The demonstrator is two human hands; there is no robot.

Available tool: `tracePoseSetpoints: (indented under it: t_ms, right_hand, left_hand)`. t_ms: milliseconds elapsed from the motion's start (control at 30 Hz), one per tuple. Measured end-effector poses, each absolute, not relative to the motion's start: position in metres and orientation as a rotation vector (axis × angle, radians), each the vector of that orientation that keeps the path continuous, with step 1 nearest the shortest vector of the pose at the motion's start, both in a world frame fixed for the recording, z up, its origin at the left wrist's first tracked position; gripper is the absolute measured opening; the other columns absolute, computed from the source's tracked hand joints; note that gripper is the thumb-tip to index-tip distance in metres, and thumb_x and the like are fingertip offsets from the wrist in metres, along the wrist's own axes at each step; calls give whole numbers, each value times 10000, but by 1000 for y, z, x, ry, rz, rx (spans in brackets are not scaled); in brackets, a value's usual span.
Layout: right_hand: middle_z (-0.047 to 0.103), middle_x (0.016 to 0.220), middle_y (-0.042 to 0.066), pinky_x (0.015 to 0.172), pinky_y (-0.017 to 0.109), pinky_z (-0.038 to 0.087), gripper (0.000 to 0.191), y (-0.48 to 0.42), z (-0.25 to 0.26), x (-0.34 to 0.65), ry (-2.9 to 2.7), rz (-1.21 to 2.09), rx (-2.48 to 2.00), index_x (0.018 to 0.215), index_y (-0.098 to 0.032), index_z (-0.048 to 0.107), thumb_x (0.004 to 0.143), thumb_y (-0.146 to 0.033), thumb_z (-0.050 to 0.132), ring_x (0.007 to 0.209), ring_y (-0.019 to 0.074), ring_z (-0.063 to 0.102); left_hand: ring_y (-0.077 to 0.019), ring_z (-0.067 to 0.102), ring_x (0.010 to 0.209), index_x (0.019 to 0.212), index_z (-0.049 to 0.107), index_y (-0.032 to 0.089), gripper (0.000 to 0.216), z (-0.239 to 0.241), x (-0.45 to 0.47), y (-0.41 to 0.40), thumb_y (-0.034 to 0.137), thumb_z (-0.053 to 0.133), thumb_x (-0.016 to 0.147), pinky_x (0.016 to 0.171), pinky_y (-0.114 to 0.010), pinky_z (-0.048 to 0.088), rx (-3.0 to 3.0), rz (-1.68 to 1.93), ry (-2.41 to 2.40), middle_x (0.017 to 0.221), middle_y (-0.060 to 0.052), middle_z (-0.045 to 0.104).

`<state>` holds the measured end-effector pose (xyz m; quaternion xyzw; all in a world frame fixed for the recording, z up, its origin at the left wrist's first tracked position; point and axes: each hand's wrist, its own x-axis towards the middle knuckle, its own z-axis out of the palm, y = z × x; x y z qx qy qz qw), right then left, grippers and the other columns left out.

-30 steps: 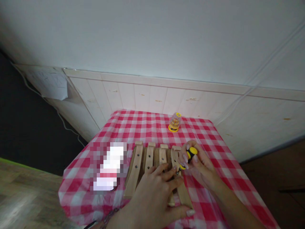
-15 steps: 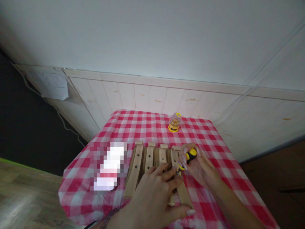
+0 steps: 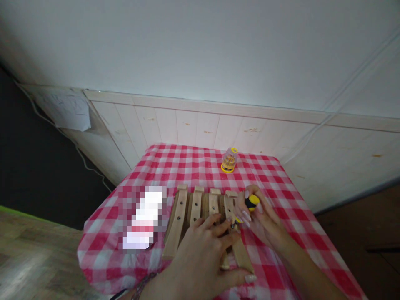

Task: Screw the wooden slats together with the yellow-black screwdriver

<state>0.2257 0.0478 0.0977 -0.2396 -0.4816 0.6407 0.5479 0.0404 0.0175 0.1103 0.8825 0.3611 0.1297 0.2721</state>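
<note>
My left hand (image 3: 208,248) lies spread over a wooden piece made of several pale slats (image 3: 176,233) with dark screws in them. Its fingers rest on the right-hand slats and the thumb reaches past their near end. In my right hand (image 3: 264,221) is a yellow and black screwdriver (image 3: 253,201), held at a tilt with the fingers around its handle. The tool's tip is down at the rightmost slat (image 3: 243,254), close to my left fingertips. Whether it sits in a screw there is too small to tell.
Behind the slats stands a clear bit case (image 3: 229,161) with a yellow base. A pixelated bright object (image 3: 142,221) lies to the left. A red-and-white checked cloth (image 3: 187,160) covers the table, which meets a white panelled wall (image 3: 187,129).
The screwdriver handle has turned and shifted slightly within my right hand, whose fingers have changed position around it. My left hand stays in place on the slats.
</note>
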Motion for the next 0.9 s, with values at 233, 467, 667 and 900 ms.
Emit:
tracePoseSetpoints:
  t_ms: [233, 467, 667, 900]
  right_hand:
    - [505, 689, -11, 605, 327, 473, 347, 50, 94, 230, -1073, 1625, -616, 933, -245, 679, 918, -586, 623, 617, 173, 483]
    - [599, 872, 27, 782, 380, 510, 289, 48, 93, 232, -1278, 1496, -568, 954, -252, 636, 923, -539, 659, 797, 195, 596]
    - [524, 714, -37, 614, 294, 446, 240, 48, 95, 228, -1249, 1543, -527, 979, -289, 593, 923, -504, 682, 614, 146, 480]
    - [494, 673, -18, 595, 307, 450, 437, 48, 96, 224, -1084, 1609, -616, 1069, -254, 706, 933, -643, 559, 596, 162, 444]
  left_hand:
    - [-348, 512, 1362, 1218, 699, 291, 528, 109, 39, 17, 683, 676, 865, 1084, -523, 462, 2382, 356, 975, 1345, -30, 694]
    - [-330, 502, 1376, 1244, 689, 305, 535, 107, 40, 18, 681, 678, 863, 1120, -518, 433, 2378, 372, 960, 1352, -16, 689]
    - [-340, 521, 1353, 1242, 688, 301, 537, 109, 40, 17, 681, 677, 864, 1095, -542, 450, 2370, 363, 969, 1333, -20, 700]
    - [-345, 510, 1362, 1262, 682, 298, 547, 107, 39, 17, 674, 682, 865, 1086, -540, 458, 2375, 360, 966, 1344, -23, 696]
